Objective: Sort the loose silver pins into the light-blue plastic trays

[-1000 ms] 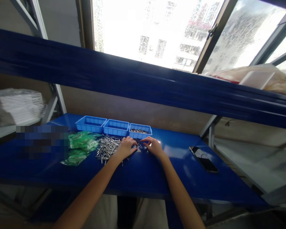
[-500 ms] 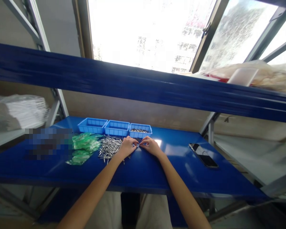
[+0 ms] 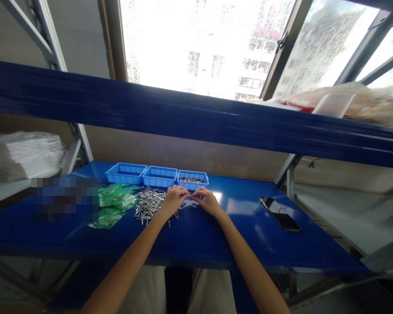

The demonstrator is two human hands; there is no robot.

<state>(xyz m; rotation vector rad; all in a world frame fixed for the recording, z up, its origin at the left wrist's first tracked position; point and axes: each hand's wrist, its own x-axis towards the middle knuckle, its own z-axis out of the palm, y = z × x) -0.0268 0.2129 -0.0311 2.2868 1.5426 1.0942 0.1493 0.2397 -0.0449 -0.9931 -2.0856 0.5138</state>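
A loose pile of slim silvery metal pins [image 3: 149,204], rivet-like in shape, lies on the blue table. My left hand [image 3: 175,198] is at the pile's right edge, thumb and fingers pinched. Facing it, my right hand [image 3: 206,200] is pinched too, and the fingertips of both hands almost meet. Whatever is between the fingers is too small to make out. Just behind my hands stands a small blue bin [image 3: 192,179] with thin dark metal pieces in it. Beside it on the left are a second blue bin [image 3: 160,182] and a third blue bin [image 3: 126,179].
Green plastic bags [image 3: 116,198] lie left of the pile, with a blurred-out patch beyond them. A phone [image 3: 280,214] lies on the right of the table [image 3: 222,248]. A blue shelf beam [image 3: 196,115] crosses above the table, with plastic-wrapped goods [image 3: 373,102] on it at right.
My hands stay nearly in place; the fingertips have come a little closer and rise slightly. The view has shifted a few pixels.
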